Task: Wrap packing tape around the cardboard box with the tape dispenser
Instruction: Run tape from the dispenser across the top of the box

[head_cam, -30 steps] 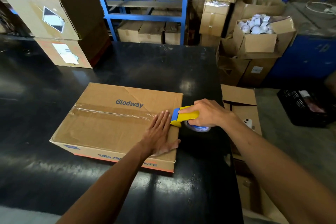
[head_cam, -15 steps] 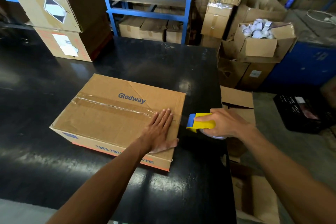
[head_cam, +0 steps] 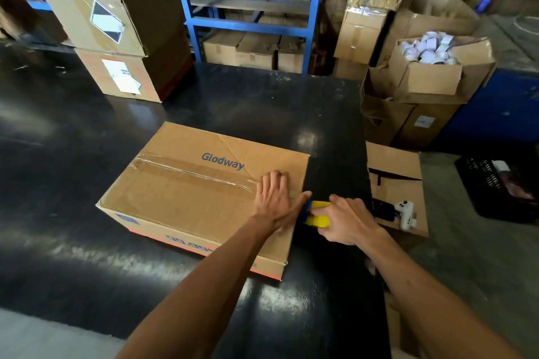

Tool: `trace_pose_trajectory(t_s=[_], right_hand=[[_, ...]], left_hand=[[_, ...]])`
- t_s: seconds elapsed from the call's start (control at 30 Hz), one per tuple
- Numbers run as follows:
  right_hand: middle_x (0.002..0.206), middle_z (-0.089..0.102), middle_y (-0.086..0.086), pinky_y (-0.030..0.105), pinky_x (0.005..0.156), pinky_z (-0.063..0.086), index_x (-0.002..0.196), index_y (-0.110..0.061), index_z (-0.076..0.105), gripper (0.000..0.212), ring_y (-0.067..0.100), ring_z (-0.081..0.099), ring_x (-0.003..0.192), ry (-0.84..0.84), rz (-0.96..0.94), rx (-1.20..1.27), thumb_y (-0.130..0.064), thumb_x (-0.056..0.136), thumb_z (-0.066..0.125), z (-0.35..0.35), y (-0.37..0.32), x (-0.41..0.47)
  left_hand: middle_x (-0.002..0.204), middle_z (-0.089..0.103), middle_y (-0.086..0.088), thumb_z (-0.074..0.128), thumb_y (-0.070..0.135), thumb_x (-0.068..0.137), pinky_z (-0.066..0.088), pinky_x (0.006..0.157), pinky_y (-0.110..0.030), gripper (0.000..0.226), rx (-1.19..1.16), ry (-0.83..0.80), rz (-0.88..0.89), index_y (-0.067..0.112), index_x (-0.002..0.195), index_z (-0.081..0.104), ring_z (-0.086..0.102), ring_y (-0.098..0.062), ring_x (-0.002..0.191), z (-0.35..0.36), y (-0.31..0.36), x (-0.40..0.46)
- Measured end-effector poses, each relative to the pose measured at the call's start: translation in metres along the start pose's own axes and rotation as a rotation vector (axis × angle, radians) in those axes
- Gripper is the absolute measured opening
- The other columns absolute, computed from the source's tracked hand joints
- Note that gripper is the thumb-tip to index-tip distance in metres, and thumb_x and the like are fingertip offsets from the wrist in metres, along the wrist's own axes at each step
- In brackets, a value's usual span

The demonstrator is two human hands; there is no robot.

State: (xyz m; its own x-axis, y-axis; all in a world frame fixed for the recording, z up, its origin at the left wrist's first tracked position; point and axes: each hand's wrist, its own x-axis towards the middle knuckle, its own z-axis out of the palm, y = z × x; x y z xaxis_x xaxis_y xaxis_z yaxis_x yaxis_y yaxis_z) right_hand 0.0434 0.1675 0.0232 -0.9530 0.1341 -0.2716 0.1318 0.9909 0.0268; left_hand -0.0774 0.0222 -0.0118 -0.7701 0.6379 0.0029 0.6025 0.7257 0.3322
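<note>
Box: the cardboard box [head_cam: 201,198] is lying flat on the black table [head_cam: 262,102], near its right edge, with a strip of clear tape [head_cam: 192,173] running along its top seam toward the right end.
Left hand: the left hand [head_cam: 272,198] is pressing flat on the box top at the right end of the tape, fingers straight and together, thumb reaching toward the edge.
Right hand: the right hand [head_cam: 348,221] is gripping the yellow and blue tape dispenser [head_cam: 316,213], fingers curled round its handle — just beside the box's right edge, low against the side.
Step in hand: it looks like the top strip is being carried over the right edge and down the side; whether tape is actually spanning from box to dispenser is hard to tell, since the film is clear and the hands are covering that spot.
Next move: it is calling for a firm pull downward with the dispenser while the left palm is holding the box steady — then a smoothing of the tape over the corner.
</note>
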Motion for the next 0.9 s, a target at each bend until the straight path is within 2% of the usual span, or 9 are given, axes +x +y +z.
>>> trace_pose_trajectory(t_s=[0.07,0.13,0.23,0.33,0.4,0.57,0.67,0.8,0.9], right_hand=[[0.111,0.056,0.007,0.036,0.075,0.046,0.137,-0.047,0.048,0.052,0.028,0.062,0.096,0.041,0.063,0.053,-0.056,0.086,0.054,-0.003,0.011,-0.006],[0.107,0.057,0.007,0.036,0.076,0.048,0.134,-0.046,0.052,0.051,0.028,0.062,0.097,0.103,0.133,0.141,-0.054,0.084,0.058,-0.004,0.020,-0.014],[0.090,0.055,-0.003,0.032,0.070,0.046,0.125,-0.045,0.061,0.043,0.024,0.062,0.088,0.163,0.253,0.373,-0.050,0.082,0.063,-0.006,0.029,-0.019],[0.084,0.065,-0.009,0.034,0.070,0.050,0.118,-0.043,0.067,0.040,0.017,0.063,0.082,0.243,0.364,0.604,-0.050,0.079,0.067,-0.011,0.030,-0.020],[0.081,0.068,-0.009,0.031,0.069,0.047,0.111,-0.038,0.071,0.035,0.013,0.063,0.080,0.317,0.411,0.717,-0.049,0.078,0.069,-0.020,0.024,-0.021],[0.099,0.068,-0.014,0.021,0.071,0.042,0.118,-0.042,0.069,0.042,0.009,0.060,0.092,0.438,0.434,0.959,-0.042,0.077,0.075,-0.052,-0.010,-0.020],[0.109,0.069,-0.015,0.019,0.077,0.046,0.114,-0.044,0.070,0.046,0.008,0.062,0.100,0.468,0.447,1.100,-0.047,0.068,0.078,-0.062,-0.040,-0.013],[0.107,0.071,-0.018,0.025,0.090,0.052,0.108,-0.050,0.070,0.048,0.006,0.063,0.101,0.447,0.464,1.173,-0.050,0.060,0.079,-0.063,-0.082,0.000],[0.106,0.071,-0.020,0.024,0.091,0.050,0.109,-0.048,0.071,0.047,0.005,0.063,0.103,0.453,0.452,1.222,-0.046,0.063,0.081,-0.060,-0.109,0.002]], left_hand=[[0.164,0.008,-0.019,0.023,0.070,0.094,-0.008,0.121,-0.048,0.089,0.040,-0.063,-0.076,0.006,0.156,0.014,0.000,-0.037,0.151,0.010,0.009,0.003],[0.164,-0.010,-0.020,0.025,0.064,0.097,-0.013,0.120,-0.052,0.088,0.088,-0.121,-0.085,0.004,0.156,0.000,-0.015,-0.036,0.150,0.016,0.009,0.004],[0.164,-0.012,-0.021,0.028,0.061,0.097,-0.009,0.121,-0.053,0.088,0.109,-0.146,-0.038,0.004,0.156,-0.003,-0.017,-0.035,0.150,0.012,0.002,0.002],[0.164,-0.014,-0.019,0.031,0.062,0.096,-0.012,0.121,-0.050,0.090,0.120,-0.165,0.035,0.006,0.157,-0.004,-0.018,-0.033,0.150,0.009,-0.009,-0.003],[0.164,-0.013,-0.017,0.036,0.062,0.096,-0.012,0.120,-0.048,0.091,0.135,-0.197,0.118,0.008,0.157,-0.004,-0.017,-0.031,0.151,0.004,-0.021,-0.009],[0.166,-0.005,-0.015,0.054,0.057,0.092,-0.006,0.121,-0.046,0.095,0.184,-0.301,0.458,0.011,0.158,0.002,-0.009,-0.031,0.152,-0.018,-0.066,-0.020],[0.167,-0.005,-0.007,0.060,0.054,0.088,-0.008,0.118,-0.054,0.096,0.235,-0.382,0.629,0.018,0.159,0.005,-0.010,-0.028,0.152,-0.029,-0.094,-0.035],[0.166,-0.010,0.001,0.056,0.050,0.091,-0.018,0.113,-0.058,0.084,0.307,-0.393,0.752,0.034,0.158,0.008,-0.020,-0.030,0.150,-0.034,-0.118,-0.066],[0.166,-0.011,-0.006,0.050,0.054,0.091,-0.017,0.112,-0.061,0.077,0.311,-0.327,0.781,0.042,0.156,0.009,-0.019,-0.032,0.149,-0.030,-0.130,-0.080]])
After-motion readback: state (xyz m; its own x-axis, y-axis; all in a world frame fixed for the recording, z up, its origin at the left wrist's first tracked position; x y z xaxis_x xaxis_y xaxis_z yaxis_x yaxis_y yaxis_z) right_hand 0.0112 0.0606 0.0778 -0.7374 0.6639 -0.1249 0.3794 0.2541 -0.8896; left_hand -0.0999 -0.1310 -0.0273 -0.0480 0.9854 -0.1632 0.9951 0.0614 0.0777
